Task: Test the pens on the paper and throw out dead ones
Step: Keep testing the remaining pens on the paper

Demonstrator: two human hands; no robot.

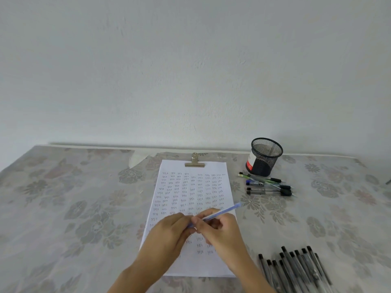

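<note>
I saw the right hand [220, 229] pinching a blue pen [223, 212] by its barrel, and the left hand [169, 231] with fingers curled round the pen's near-left end. Both hovered over the near half of the paper [211, 265], which was covered in small written words and clipped at its far edge. Far right stood a mesh cup [265, 157] with loose pens [266, 183] just beside it. Near right lay a row of black-capped pens [296, 267].
</note>
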